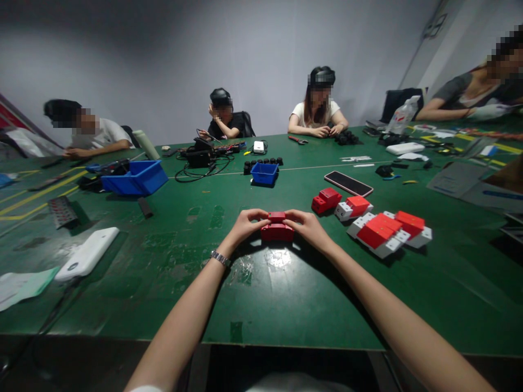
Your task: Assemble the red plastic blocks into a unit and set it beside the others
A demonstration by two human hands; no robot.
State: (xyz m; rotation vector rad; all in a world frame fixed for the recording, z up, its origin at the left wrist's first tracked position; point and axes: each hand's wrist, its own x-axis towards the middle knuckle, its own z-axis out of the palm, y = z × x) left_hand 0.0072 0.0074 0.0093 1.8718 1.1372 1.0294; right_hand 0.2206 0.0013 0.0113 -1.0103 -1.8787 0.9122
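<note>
A red plastic module (277,233) with a stepped, narrower top stands upright on the green table (229,294) in front of me. My left hand (249,223) grips it from the left, with thumb and fingers closed near the raised top. From the other side my right hand (306,222) does the same. The fingertips partly cover the module's shoulders. To the right of my right hand lie a similar red module (327,200), a small red-and-white module (353,207) and larger red-and-white modules (378,233).
A phone (348,183) lies behind the modules. A small blue bin (264,173) is straight ahead, a larger blue bin (137,177) left of it. A white power bank (87,253) with a cable sits at left, an open cardboard box (457,182) at right. Several people sit around the table.
</note>
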